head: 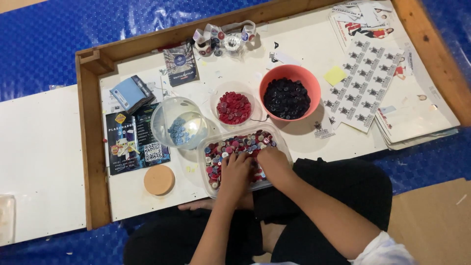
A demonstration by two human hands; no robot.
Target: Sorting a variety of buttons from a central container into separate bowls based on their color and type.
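Buttons (230, 146) could spill over the clear tray's (283, 147) lower-centre rim, as both hands (236, 172) (274, 164) dig in, grip unclear.

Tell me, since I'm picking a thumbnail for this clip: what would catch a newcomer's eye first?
Both hands, left hand and right hand, dig into a clear tray of mixed buttons at the near edge of the white board. Behind it stand an orange bowl of dark buttons, a small bowl of red buttons and a clear bowl of blue buttons.
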